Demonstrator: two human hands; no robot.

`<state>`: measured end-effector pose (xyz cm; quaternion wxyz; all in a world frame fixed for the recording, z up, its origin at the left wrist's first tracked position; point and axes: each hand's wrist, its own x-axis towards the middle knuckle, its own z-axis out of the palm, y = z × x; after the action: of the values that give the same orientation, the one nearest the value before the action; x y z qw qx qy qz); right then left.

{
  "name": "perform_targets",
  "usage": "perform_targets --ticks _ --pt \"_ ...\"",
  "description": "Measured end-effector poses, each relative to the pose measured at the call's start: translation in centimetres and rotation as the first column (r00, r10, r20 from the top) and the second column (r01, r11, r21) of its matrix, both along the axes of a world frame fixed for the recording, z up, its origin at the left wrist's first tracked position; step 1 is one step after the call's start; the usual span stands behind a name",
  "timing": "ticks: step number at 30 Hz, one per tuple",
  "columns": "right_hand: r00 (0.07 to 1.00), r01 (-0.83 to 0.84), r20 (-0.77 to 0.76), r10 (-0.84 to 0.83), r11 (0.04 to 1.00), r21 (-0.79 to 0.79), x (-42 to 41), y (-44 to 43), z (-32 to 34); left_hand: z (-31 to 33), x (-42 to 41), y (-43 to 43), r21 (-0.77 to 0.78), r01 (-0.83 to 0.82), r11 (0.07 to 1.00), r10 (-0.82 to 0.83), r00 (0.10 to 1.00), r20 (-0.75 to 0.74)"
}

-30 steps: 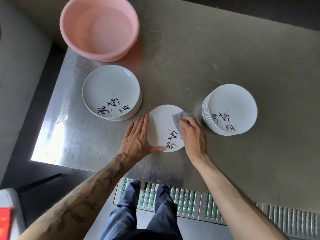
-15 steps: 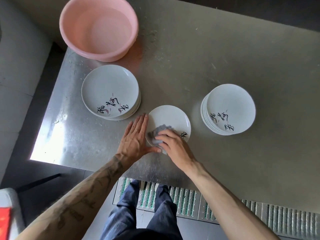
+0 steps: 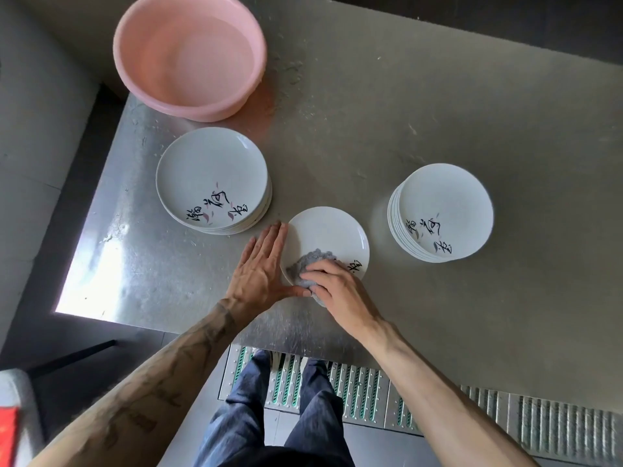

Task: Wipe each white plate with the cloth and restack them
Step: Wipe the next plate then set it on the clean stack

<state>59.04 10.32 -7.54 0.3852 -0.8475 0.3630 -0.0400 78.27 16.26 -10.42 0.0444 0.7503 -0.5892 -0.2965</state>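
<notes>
On a scuffed stainless-steel worktop (image 3: 438, 112), a round pink plastic basin (image 3: 202, 109) sits at the far edge, with a low stack of white ceramic plates (image 3: 209, 170) near it and a taller stack of matching plates (image 3: 445, 200) well apart to the right. Between the stacks, close to the near edge, a single round white plate (image 3: 327, 230) lies face up. The person's left hand (image 3: 259, 267), fingers straight and flat on the metal, braces its rim. The right hand (image 3: 337, 288), fingers curled, grasps a small crumpled grey cloth (image 3: 312, 262) pressed on the plate's near side. Pressure so close to the rim could tip the plate or skid it off the smooth metal. It looks glossy, its black brush lettering partly hidden by the hand.
</notes>
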Motion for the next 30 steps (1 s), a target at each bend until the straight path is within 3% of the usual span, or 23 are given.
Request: perform_targets --ticks 3,7,13,21,27,30 --pt "1.0 -0.005 -0.025 0.005 1.0 -0.008 -1.5 -1.0 -0.1 0.2 0.1 0.1 -0.008 0.01 1.0 -0.01 1.0 -0.011" --pt "0.99 0.117 -0.067 -0.122 0.99 -0.075 -2.7 -1.9 -0.2 0.2 -0.2 0.2 -0.009 -0.007 1.0 0.007 1.0 -0.009" --pt "1.0 -0.005 -0.024 0.004 0.998 -0.068 -2.3 -0.4 -0.3 0.5 0.0 0.0 0.003 0.006 1.0 -0.006 1.0 -0.026" --pt "0.992 -0.098 -0.111 0.06 0.922 -0.375 -3.1 -8.9 -1.0 1.3 -0.2 -0.2 0.01 -0.02 1.0 0.02 0.998 -0.055" --pt "0.996 0.069 -0.035 -0.085 0.944 -0.323 -4.2 -5.6 -1.3 1.4 -0.3 -0.2 0.008 -0.019 1.0 0.02 0.999 -0.042" --pt "0.997 0.057 -0.04 -0.072 0.954 -0.293 -5.5 -3.6 -1.1 1.6 -0.4 -0.2 0.012 -0.014 1.0 0.015 0.998 -0.061"
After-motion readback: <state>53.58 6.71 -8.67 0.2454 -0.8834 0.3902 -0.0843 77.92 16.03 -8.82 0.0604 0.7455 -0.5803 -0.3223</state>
